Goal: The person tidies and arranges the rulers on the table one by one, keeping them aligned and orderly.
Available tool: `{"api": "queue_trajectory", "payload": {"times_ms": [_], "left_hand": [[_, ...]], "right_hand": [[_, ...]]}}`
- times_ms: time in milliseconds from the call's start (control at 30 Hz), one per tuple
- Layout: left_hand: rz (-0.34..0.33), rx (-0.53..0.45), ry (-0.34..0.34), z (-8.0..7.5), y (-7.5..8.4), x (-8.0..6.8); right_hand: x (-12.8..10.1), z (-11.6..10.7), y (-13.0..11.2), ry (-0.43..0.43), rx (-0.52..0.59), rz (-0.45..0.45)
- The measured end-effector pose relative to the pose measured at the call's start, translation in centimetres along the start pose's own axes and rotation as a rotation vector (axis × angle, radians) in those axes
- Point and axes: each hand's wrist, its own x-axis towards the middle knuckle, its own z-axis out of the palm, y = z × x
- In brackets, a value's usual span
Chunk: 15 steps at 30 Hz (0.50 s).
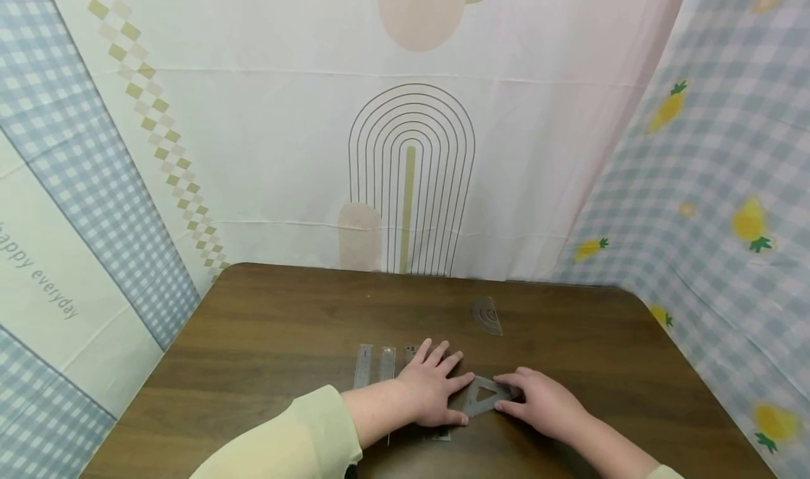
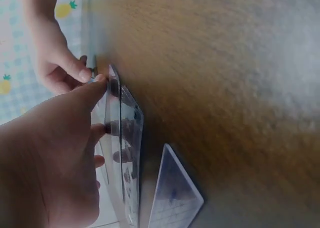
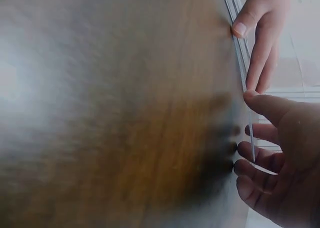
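A clear triangular set square with a cut-out middle lies flat on the table between the two hands. My right hand holds it at its right end, thumb on the near side and fingers on the far side. Spread and straight, the fingers of my left hand reach over a clear strip with dark marks, its thumb and index fingertips at the set square's left edge. Most of that strip is hidden beneath the hand. In the right wrist view the set square's thin edge passes between my right thumb and fingers.
Left of the hands lie two clear rulers, partly hidden by the left forearm. Farther back is a clear protractor. The brown wooden table meets a hanging white cloth at its far edge.
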Motion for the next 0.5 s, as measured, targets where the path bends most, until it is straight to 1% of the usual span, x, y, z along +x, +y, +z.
{"api": "queue_trajectory", "payload": {"times_ms": [133, 333, 500], "left_hand": [[0.023, 0.002, 0.005, -0.2, 0.2, -0.2], [0.077, 0.002, 0.007, -0.1, 0.3, -0.2], [0.113, 0.014, 0.017, 0.1, 0.3, -0.2]], "right_hand": [[-1.1, 0.1, -0.5, 0.009, -0.012, 0.026], [-2.2, 0.5, -1.1, 0.019, -0.013, 0.065], [-2.8, 1.0, -1.2, 0.059, -0.007, 0.065]]}}
